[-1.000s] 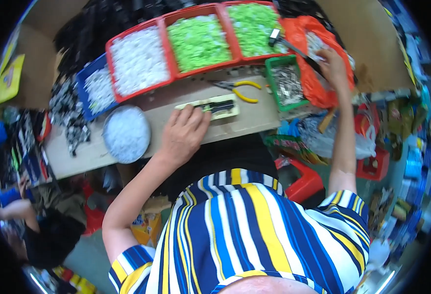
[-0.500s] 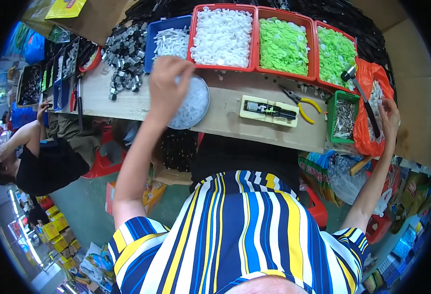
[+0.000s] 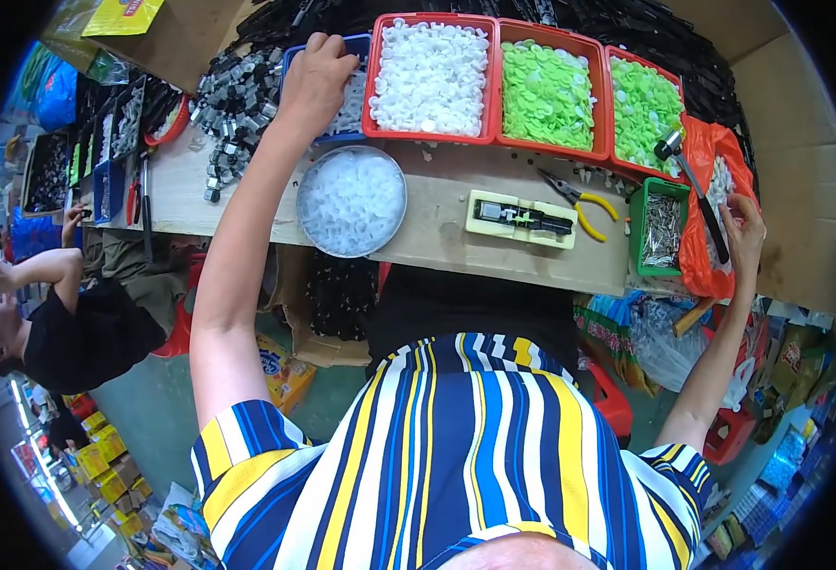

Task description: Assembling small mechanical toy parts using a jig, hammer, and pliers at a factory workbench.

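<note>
Nearest the camera, at the bottom of the frame, is the person's blue, yellow and white striped shirt (image 3: 456, 456); both bare forearms rise from it toward the long tan workbench (image 3: 437, 233) across the middle. Centre-left on the bench stands a round metal dish of clear plastic caps (image 3: 351, 201); to its right lie a cream rectangular fixture with a black insert (image 3: 521, 218), yellow-handled pliers (image 3: 579, 198) and a small green bin of metal pins (image 3: 662, 228). At the right edge, the right hand (image 3: 747, 236) rests against the orange plastic bag of white parts (image 3: 708, 218), beside a black-handled hammer (image 3: 689, 185); its fingers appear loosely curled at the bag's rim, and whether they pinch anything cannot be told. Further up, the left hand (image 3: 315, 71) reaches into the blue plastic tray of small pale parts (image 3: 350, 90) at upper centre-left, fingers bent downward and bunched into the contents; the tips are hidden, so a pinch cannot be confirmed. Beyond sit a red tray of white discs (image 3: 429, 76) and two red trays of green discs (image 3: 546, 90); a heap of black and grey clips (image 3: 233, 100) lies left. In my judgement, picking cleanly calls for a light fingertip pinch and a straight lift, keeping the forearm clear of the dish below. A seated person in black (image 3: 66, 323) occupies the left margin.
</note>
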Tool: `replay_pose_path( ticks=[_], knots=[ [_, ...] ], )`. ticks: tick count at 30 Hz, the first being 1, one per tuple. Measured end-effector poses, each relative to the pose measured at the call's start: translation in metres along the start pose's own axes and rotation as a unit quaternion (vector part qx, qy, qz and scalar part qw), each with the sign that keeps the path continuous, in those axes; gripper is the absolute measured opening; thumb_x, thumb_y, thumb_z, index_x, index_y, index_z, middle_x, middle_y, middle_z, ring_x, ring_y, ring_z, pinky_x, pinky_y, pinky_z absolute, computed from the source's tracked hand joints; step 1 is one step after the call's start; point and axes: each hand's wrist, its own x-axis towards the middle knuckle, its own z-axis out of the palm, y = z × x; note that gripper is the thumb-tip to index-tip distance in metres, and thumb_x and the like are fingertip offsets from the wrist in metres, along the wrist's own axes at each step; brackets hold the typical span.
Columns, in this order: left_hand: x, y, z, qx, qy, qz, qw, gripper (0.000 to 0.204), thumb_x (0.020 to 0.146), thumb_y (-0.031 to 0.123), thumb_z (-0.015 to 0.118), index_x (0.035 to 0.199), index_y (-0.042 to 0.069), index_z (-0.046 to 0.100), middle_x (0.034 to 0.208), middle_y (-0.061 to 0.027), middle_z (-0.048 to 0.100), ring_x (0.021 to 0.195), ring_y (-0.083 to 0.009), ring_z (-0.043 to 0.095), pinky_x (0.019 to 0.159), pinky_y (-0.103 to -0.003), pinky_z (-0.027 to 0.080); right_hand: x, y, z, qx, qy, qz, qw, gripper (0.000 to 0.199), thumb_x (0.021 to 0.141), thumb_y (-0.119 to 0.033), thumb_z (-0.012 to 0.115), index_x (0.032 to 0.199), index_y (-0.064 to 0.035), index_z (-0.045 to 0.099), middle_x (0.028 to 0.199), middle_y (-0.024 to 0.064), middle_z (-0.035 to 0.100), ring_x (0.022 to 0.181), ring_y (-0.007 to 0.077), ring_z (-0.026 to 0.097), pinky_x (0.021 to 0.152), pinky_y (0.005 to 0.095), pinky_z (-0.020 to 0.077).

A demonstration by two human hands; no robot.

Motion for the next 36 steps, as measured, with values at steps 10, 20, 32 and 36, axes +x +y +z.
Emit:
replay_pose_path(
  ticks=[10, 20, 32, 36],
  knots=[
    [0.005, -0.005, -0.007, 0.009, -0.049, 0.007, 0.999, 0.018, 0.075, 0.001, 0.065, 0.092, 0.004, 0.06, 0.093, -0.0105, 0.062, 0.096, -0.031, 0.056, 0.078, -0.041, 0.05, -0.002, -0.009, 0.007, 0.057, -0.024, -0.01, 0.998, 0.017, 0.088, -0.005, 0.068, 0.101, 0.0042, 0.065, 0.093, 0.0092, 0.064, 0.084, 0.0163, 0.063, 0.079, 0.0284, 0.0492],
    [-0.034, 0.011, -0.058, -0.297, -0.005, -0.298, 0.907, 0.021, 0.081, 0.018, 0.076, 0.09, 0.0, 0.072, 0.08, -0.0049, 0.071, 0.075, -0.0096, 0.063, 0.07, -0.025, 0.05, -0.008, -0.025, 0.004, 0.072, 0.008, -0.028, 0.997, 0.018, 0.088, -0.004, 0.069, 0.102, 0.0054, 0.064, 0.093, 0.0092, 0.065, 0.086, 0.0167, 0.063, 0.08, 0.0286, 0.0495],
    [-0.093, 0.061, -0.073, -0.279, -0.009, -0.236, 0.931, 0.011, 0.074, 0.009, 0.078, 0.078, 0.002, 0.07, 0.078, -0.0066, 0.067, 0.076, -0.0191, 0.06, 0.069, -0.033, 0.047, 0.002, -0.084, 0.002, 0.091, 0.043, -0.075, 0.992, 0.018, 0.088, -0.003, 0.07, 0.103, 0.0044, 0.065, 0.097, 0.0084, 0.066, 0.087, 0.0149, 0.063, 0.081, 0.0273, 0.05],
    [-0.085, 0.07, -0.093, -0.329, 0.002, -0.323, 0.888, 0.01, 0.075, 0.009, 0.077, 0.08, 0.002, 0.072, 0.078, -0.0061, 0.068, 0.077, -0.0168, 0.06, 0.067, -0.033, 0.045, -0.004, -0.111, -0.002, 0.119, 0.064, -0.069, 0.988, 0.017, 0.09, -0.003, 0.068, 0.106, 0.0033, 0.065, 0.099, 0.0073, 0.066, 0.089, 0.0135, 0.063, 0.08, 0.0271, 0.0501]
  ],
)
